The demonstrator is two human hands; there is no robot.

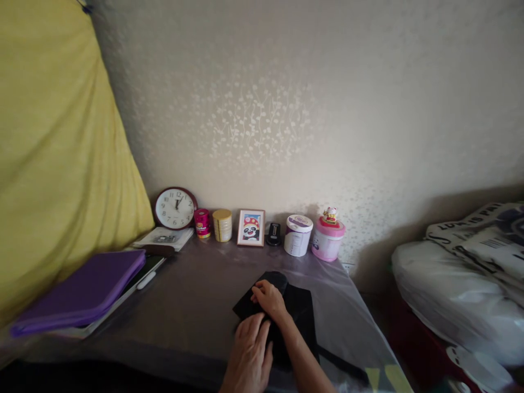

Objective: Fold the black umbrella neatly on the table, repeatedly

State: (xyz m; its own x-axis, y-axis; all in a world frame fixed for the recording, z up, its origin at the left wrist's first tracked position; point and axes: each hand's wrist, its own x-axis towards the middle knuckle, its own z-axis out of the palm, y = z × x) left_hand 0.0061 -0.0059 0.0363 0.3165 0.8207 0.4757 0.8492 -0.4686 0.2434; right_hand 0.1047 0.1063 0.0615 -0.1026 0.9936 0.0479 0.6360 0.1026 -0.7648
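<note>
Black cloth point(302, 308) on grey table point(184, 305), near side; left hand point(248, 349) and right hand point(270, 300) on it, close together, can't tell if gripping. Purple folder point(84, 289) left, yellow curtain point(61, 164) beyond; white bag point(454, 295) off right. Clock point(176, 210), frame point(251, 227), tubs point(297, 244) line back edge, patterned wall point(262, 109) behind.

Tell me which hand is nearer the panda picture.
Right. The right hand is on the black fabric in front of the panda picture; the left hand is farther from it, lower in view.
</note>
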